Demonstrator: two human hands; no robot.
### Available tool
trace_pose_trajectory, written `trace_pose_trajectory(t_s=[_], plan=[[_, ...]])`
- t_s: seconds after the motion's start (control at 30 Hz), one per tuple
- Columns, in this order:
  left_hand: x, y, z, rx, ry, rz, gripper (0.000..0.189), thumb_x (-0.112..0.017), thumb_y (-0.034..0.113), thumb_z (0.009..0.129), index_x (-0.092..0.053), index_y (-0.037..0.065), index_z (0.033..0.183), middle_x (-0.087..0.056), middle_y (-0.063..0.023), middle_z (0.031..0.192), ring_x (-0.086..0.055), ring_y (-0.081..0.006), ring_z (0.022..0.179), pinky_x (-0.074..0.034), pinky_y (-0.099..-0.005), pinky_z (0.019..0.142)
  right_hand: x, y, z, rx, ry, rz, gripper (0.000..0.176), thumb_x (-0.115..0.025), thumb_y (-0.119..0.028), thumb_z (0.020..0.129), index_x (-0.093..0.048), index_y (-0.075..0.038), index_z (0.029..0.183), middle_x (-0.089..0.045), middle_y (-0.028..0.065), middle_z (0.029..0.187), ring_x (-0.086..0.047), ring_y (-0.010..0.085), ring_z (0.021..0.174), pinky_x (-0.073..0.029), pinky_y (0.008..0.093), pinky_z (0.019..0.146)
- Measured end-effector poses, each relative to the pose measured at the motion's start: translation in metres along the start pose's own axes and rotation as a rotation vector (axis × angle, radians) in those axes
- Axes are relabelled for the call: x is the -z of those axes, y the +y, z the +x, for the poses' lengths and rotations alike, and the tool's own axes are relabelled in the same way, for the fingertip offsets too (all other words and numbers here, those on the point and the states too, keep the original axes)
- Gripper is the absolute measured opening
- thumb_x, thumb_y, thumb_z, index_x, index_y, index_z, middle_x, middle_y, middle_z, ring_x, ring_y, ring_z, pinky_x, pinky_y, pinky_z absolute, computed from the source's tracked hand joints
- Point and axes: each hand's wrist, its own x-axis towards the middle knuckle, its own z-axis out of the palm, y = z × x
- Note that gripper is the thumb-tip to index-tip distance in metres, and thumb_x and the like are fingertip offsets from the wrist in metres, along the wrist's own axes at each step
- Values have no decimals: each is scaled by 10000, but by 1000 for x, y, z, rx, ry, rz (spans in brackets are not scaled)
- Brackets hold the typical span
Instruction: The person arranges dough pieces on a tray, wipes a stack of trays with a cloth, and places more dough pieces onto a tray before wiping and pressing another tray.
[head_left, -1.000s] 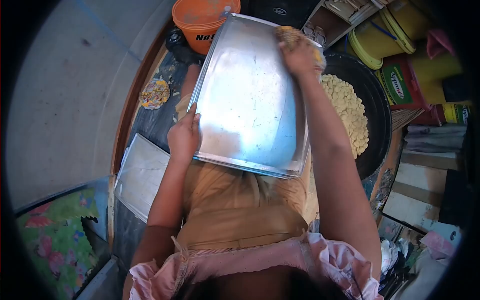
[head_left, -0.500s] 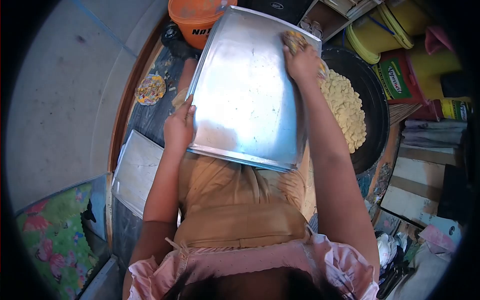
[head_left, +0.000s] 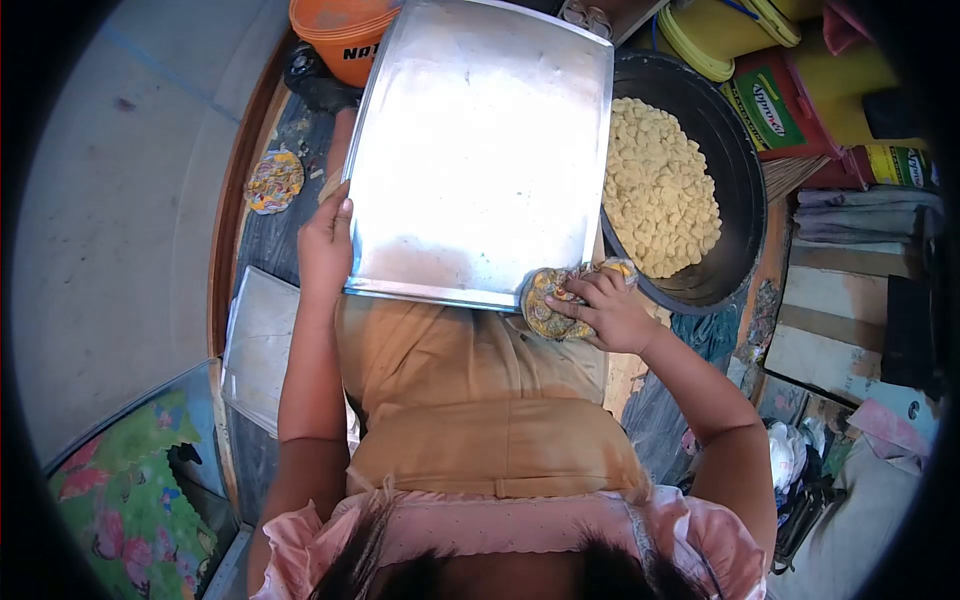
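Note:
A shiny metal baking tray (head_left: pixel 480 170) rests on my lap, apparently stacked on others, since several rims show along its left edge. My left hand (head_left: pixel 326 235) grips that left edge, thumb on top. In my right hand (head_left: pixel 615 310) is a round patterned cloth rag (head_left: pixel 556 303), pressed against the tray's near right corner. Just right of the tray stands a wide black basin (head_left: pixel 738 215) holding a heap of small pale yellow dough pieces (head_left: pixel 665 190).
A second round rag (head_left: pixel 274 182) lies on the floor at left, above more flat trays (head_left: pixel 258 350). An orange bucket (head_left: pixel 345 40) stands at the far left. Yellow buckets (head_left: pixel 700 40) and a red-green labelled container (head_left: pixel 775 105) crowd the upper right. Folded cloths (head_left: pixel 860 215) lie at right.
My right hand has drawn the rag from the tray's far right corner down to its near right corner. My left hand keeps its hold on the left edge.

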Motion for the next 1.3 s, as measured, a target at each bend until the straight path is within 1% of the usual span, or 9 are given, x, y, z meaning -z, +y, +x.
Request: trace_pose_trajectory(t_s=[0.3, 0.43, 0.57, 0.63, 0.77, 1.0, 1.13, 1.23, 1.3], plan=[[14, -21, 19, 129, -220, -364, 275, -509, 169, 981, -582, -2, 1184, -652, -87, 989, -585, -148, 882, -472, -294, 798, 2, -89, 225, 343, 293, -35, 592, -678, -230, 734, -577, -158, 1314, -553, 77, 1262, -478, 252, 1192, -330, 437, 1012], [24, -12, 22, 171, -193, -196, 254, -507, 147, 973, -581, 1, 1167, -640, -77, 932, -554, -110, 814, -467, -285, 736, -15, -91, 206, 307, 434, -44, 603, -687, -243, 730, -568, -153, 1315, -541, 91, 1276, -484, 250, 1180, -333, 441, 1030], [18, -20, 22, -71, 126, 25, 317, -544, 193, 961, -575, 51, 1242, -637, -166, 1041, -625, -238, 886, -492, -346, 814, -10, -56, 106, 258, 323, 89, 699, -762, -292, 665, -564, -148, 1320, -532, 99, 1287, -488, 257, 1171, -341, 442, 1038], [3, 29, 12, -262, -54, 302, 499, -552, 319, 951, -485, 53, 1368, -424, -220, 1418, -450, -385, 1273, -378, -472, 1026, -13, -55, 92, 154, 285, 137, 729, -774, -302, 657, -553, -143, 1333, -528, 96, 1298, -483, 258, 1179, -341, 451, 1035], [-30, 37, 7, -420, -127, 709, 634, -449, 435, 975, -346, 46, 1465, -316, -233, 1509, -271, -387, 1415, -203, -552, 1115, 13, -34, 112, 165, 92, 46, 621, -727, -345, 758, -551, -221, 1341, -524, 98, 1284, -477, 275, 1185, -341, 462, 1031], [-36, 35, 2, -403, -132, 797, 688, -418, 512, 972, -327, 57, 1481, -267, -218, 1544, -241, -373, 1436, -203, -547, 1117, 78, 191, 202, -626, 773, -164, 548, -548, -467, 903, -622, 18, 1148, -549, 206, 1167, -490, 360, 1092, -370, 465, 945], [-41, 38, -2, -345, -130, 807, 674, -425, 508, 971, -335, 79, 1483, -267, -213, 1546, -249, -367, 1436, -262, -536, 1073, 67, 172, 205, -770, 739, -330, 602, -450, -518, 930, -690, 25, 1028, -552, 202, 1158, -497, 349, 1056, -382, 466, 911], [-41, 33, -1, -354, -111, 802, 669, -431, 505, 970, -338, 89, 1485, -264, -207, 1550, -251, -363, 1436, -283, -530, 1051, 18, 64, 133, -425, 419, -181, 414, -609, -321, 884, -616, -101, 1235, -538, 180, 1186, -499, 327, 1074, -386, 455, 931], [-39, 31, -1, -362, -118, 799, 672, -435, 504, 968, -335, 90, 1487, -262, -203, 1553, -251, -360, 1437, -284, -531, 1049, -8, 2, 68, -48, 245, -236, 620, -669, -155, 743, -558, -264, 1343, -529, 123, 1264, -488, 292, 1097, -378, 421, 942]])
